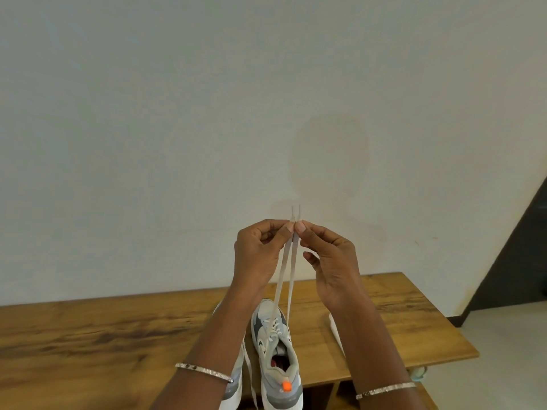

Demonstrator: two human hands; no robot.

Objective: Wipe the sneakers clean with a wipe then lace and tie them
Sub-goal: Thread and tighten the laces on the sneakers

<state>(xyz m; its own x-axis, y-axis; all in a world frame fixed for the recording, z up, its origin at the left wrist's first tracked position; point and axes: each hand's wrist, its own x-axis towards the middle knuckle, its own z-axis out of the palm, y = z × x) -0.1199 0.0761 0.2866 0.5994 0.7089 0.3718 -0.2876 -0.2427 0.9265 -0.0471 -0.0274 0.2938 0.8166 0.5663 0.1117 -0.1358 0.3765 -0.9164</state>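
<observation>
Bangled wrists point(204, 365) sit nearest; beyond them the left hand point(257, 250) and right hand point(331, 261) each pinch one end of the flat white lace point(291, 279) between thumb and forefinger, aglets point(296, 211) poking just above the pinch. Below the grip both strands run straight to the grey-and-white sneaker point(275, 347) on the wooden table point(88, 335). The lace looks light, limp and slightly slick, best held near its stiff tips; no writing is legible.

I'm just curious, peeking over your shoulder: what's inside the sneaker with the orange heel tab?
Inside the grey sneaker, only a reddish patch shows in the dark opening. Toward the toe, the tongue and laces hide the rest.
</observation>
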